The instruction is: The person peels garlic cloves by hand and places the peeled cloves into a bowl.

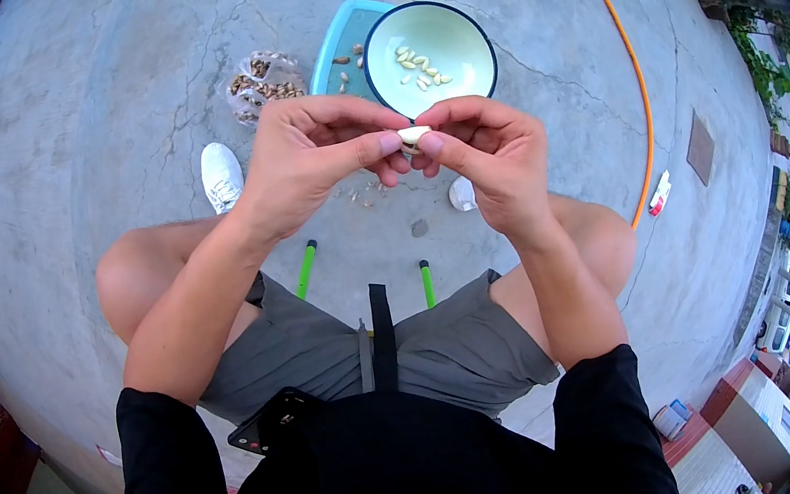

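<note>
Between the fingertips of both hands is a pale garlic clove [415,134], with a darker strip along its lower side. My left hand [316,152] pinches its left end between thumb and fingers. From the other side, my right hand [491,142] grips it with thumb and forefinger. Just beyond the hands stands a pale green enamel bowl [452,32] with a dark rim, holding several peeled cloves [420,64]. The bowl rests on a light blue tray [333,45], where a few unpeeled cloves [341,59] lie. My fingers hide part of the held clove.
A clear plastic bag [261,86] of unpeeled cloves lies on the concrete left of the tray. Bits of skin [362,193] are scattered below the hands. Green stool legs [307,269] show between my knees. An orange hose [630,52] runs along the right.
</note>
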Tool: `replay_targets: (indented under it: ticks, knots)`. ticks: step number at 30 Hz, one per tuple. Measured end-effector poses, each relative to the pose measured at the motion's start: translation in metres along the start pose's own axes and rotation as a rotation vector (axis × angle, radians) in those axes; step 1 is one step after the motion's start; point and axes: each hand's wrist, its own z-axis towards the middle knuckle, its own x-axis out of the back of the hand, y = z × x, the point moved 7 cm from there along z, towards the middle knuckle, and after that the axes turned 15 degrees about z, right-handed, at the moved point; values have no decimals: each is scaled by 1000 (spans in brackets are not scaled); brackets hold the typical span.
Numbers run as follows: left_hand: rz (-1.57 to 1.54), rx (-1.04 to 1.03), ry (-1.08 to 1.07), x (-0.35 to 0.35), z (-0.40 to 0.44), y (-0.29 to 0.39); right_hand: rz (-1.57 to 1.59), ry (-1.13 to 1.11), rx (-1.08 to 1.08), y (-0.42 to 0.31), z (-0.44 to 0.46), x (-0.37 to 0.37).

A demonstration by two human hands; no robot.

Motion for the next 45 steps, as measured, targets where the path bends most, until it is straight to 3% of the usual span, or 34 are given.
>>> replay_targets:
  ticks: [10, 16, 19, 21, 28, 30, 33, 41, 45]
  knots:
    - [-42, -9, -5, 1, 0, -2, 106, -11, -69, 6, 2, 1]
    - [100, -11, 74, -1, -3, 1, 70, 20, -26, 10, 1, -2]
    - [374, -175, 181, 2, -5, 5, -9, 42, 17, 10, -2, -10]
    - [636, -400, 181, -2, -7, 15, -49, 31, 31, 12, -3, -9]
    - [513, -314, 166, -1, -6, 11, 0, 39, -65, 17, 0, -3]
    - [359, -132, 167, 3, -4, 2, -1, 43, -60, 15, 2, -4]
    - [260, -85, 182, 8, -1, 4, -27, 43, -67, 15, 2, -1]
    - [204, -48, 108, 6, 0, -4, -12, 45, -30, 14, 1, 1]
    - [65, -55, 35, -1, 3, -3, -197, -48, 95, 6, 2, -4]
